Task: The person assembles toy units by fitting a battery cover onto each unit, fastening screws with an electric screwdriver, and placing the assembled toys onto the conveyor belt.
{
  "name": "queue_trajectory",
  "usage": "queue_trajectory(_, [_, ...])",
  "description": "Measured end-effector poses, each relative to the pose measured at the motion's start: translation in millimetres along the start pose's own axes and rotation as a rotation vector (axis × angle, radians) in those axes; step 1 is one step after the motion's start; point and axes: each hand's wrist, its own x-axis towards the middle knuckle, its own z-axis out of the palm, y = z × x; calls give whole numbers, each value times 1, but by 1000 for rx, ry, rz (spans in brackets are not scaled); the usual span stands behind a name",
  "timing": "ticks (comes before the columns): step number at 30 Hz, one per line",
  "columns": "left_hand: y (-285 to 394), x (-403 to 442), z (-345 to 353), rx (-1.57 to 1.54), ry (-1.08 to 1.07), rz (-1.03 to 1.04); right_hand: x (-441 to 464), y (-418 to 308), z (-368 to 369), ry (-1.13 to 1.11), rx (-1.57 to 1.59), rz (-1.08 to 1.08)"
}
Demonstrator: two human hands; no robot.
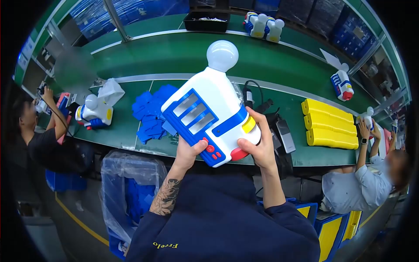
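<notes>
Over the near edge of the green bench I hold up a white plastic toy (216,94) with a round white bulb on top, tilted. Its face has a blue slotted panel, a blue strap-like band, small red buttons, a yellow part and a red part at the bottom. My left hand (187,153) grips the lower left side, the thumb beside the red buttons. My right hand (259,142) wraps the lower right side near the yellow and red parts. Behind the toy lies a pile of flat blue pieces (150,111).
Yellow rolls (329,124) lie at right, near a dark device (283,135) with a cable. Similar toys stand left (98,111), far right (341,85) and at the back (264,27). A black tray (207,22) is behind. Co-workers sit on both sides. A plastic-lined bin (118,187) stands below.
</notes>
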Motion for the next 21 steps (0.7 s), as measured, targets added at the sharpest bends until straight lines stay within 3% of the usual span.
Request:
queue_trajectory(7, [26,15,12,207,-144,190,8,-3,-8,-104,208,90])
queue_trajectory(8, [24,13,4,241,-158,105,7,9,-8,-125,131,62])
queue_trajectory(9, [26,12,-10,572,-228,190,5,21,-10,-145,53,41])
queue_trajectory(10, [25,10,-16,683,-210,239,2,19,-14,-217,-88,125])
queue_trajectory(11, [41,12,-12,543,-239,35,6,25,-5,-163,-80,5])
queue_trajectory(12, [57,26,-2,808,-480,473,8,22,1,-29,630,356])
queue_trajectory(13, [68,33,4,936,-562,671,13,48,6,-41,135,-97])
queue_trajectory(14, [63,40,2,823,-608,757,17,64,3,-50,112,-270])
queue_trajectory(18, [50,61,-14,409,-592,414,42,58,17,202,67,-521])
queue_trajectory(21, [40,66,-16,280,-516,235,62,54,-8,107,-152,-567])
